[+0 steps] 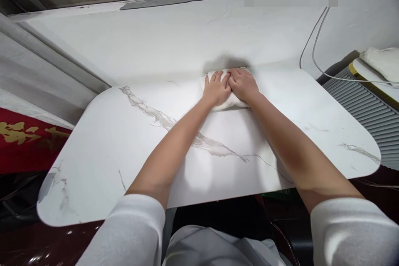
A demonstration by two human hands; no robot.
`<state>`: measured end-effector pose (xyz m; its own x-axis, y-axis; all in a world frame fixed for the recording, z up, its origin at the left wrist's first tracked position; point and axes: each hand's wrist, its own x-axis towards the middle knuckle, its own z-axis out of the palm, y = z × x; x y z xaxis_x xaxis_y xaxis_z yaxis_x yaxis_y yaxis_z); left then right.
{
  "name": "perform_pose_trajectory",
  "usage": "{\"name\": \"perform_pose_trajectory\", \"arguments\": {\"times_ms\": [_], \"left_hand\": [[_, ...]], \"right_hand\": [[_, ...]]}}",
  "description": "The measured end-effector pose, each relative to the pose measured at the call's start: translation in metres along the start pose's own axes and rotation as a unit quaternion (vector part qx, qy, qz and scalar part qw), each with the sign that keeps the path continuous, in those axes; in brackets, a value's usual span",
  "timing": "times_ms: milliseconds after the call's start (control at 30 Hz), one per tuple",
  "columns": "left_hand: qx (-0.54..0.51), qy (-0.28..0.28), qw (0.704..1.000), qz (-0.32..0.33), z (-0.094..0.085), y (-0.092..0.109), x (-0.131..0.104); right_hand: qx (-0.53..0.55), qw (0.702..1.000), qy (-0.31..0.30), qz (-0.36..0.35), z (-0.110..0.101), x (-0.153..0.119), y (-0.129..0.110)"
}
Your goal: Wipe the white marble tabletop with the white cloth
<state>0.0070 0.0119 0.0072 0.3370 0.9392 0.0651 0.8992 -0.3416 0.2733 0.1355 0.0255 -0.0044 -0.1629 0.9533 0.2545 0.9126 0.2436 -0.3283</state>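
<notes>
The left hand [215, 90] lies palm down, its fingers spread open, and the right hand [245, 85] rests just beside it, fingers closer together; whether that one grips, I can't tell. Both arms reach straight forward. Directly beneath the hands is a thick, soft white cloth [231, 103], on a smooth, round-cornered white surface [93, 145] with grey marbled veins. Beyond the hands stands a rough white wall [149, 45]; well right of them, a ribbed grey stand [358, 104].

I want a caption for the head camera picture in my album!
Left hand and right hand rest on a white cloth atop a marble-patterned table.
</notes>
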Motion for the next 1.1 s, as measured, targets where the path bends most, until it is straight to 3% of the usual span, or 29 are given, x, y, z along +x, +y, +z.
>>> {"name": "perform_pose_trajectory", "arguments": {"times_ms": [267,533,700,1100], "left_hand": [[0.005,0.018,1.0,0.006,0.004,-0.004,0.022],[0.02,0.023,1.0,0.004,0.006,0.004,0.006],[0.027,0.012,1.0,0.007,0.007,0.022,-0.027],[0.022,-0.026,0.998,0.06,0.013,0.09,-0.143]], "right_hand": [[-0.015,1.0,-0.013,0.006,0.001,0.018,0.011],[-0.008,1.0,-0.007,-0.004,-0.004,0.0,0.007],[-0.024,1.0,0.0,-0.016,-0.01,-0.035,0.006],[-0.063,0.997,0.0,-0.048,-0.045,-0.169,0.009]]}}
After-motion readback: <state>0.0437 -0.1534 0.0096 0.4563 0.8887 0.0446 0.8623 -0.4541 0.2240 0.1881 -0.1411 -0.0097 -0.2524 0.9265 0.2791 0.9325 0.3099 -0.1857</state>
